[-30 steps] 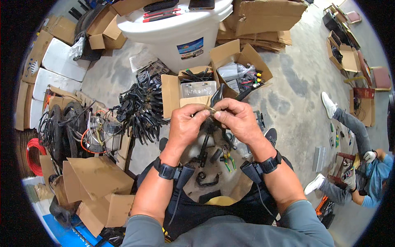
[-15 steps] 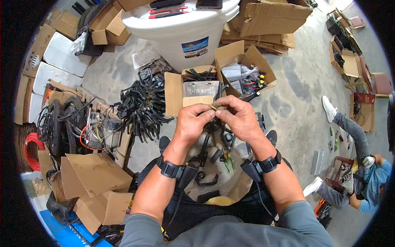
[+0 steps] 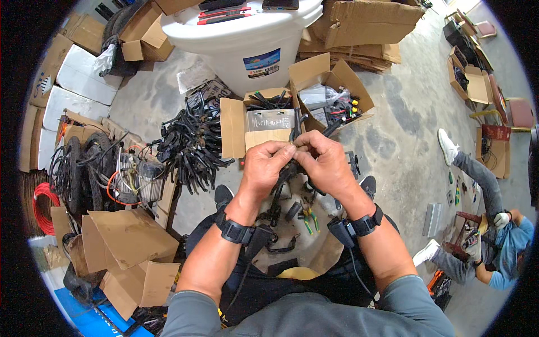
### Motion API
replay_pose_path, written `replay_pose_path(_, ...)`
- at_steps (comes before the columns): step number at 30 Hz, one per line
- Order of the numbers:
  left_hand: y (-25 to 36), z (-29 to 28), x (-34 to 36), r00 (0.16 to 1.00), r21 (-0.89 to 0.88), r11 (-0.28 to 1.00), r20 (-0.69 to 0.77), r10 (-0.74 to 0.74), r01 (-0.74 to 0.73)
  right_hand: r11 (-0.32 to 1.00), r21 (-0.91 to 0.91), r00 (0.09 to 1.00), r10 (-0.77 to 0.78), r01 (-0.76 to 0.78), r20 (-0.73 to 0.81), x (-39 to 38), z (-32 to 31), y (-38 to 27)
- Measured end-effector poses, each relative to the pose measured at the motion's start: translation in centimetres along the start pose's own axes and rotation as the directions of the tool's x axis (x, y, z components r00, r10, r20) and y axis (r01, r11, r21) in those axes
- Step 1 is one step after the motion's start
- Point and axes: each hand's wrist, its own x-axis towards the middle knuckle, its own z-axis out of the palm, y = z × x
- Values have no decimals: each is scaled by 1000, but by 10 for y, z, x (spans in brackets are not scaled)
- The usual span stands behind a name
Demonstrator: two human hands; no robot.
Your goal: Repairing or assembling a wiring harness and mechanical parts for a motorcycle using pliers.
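Pinching together, anything gripped hidden, the left hand and right hand fingers meet, neither clearly nearer the black part pointing lengthwise forward beyond them.

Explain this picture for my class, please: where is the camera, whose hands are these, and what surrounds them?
There is no robot here: a person works with two bare hands. A wide fisheye camera on the person's head looks down, so straight edges bend near the rim.

The left hand and right hand meet mid-picture, both closed in a pinch; whatever they pinch is too hidden to name. Below them lie pliers with green-and-yellow handles. Ahead are an open cardboard box and a large white tub. Left of the box is a heap of black parts. At far right, a co-worker wears a blue top.
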Motion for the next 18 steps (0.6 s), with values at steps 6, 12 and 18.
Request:
replay_pose_path(6,1,5,-1,999,-15,999,-41,-34,33,998,-59,1000,9,-8,12,-1,1,1)
replay_pose_path(12,11,9,-3,998,-77,997,-61,-32,27,954,217,977,193,-209,96,1,-1,3)
replay_pose_path(18,14,12,-5,998,-38,999,-68,-7,4,965,135,971,208,-223,118,2,-7,-5)
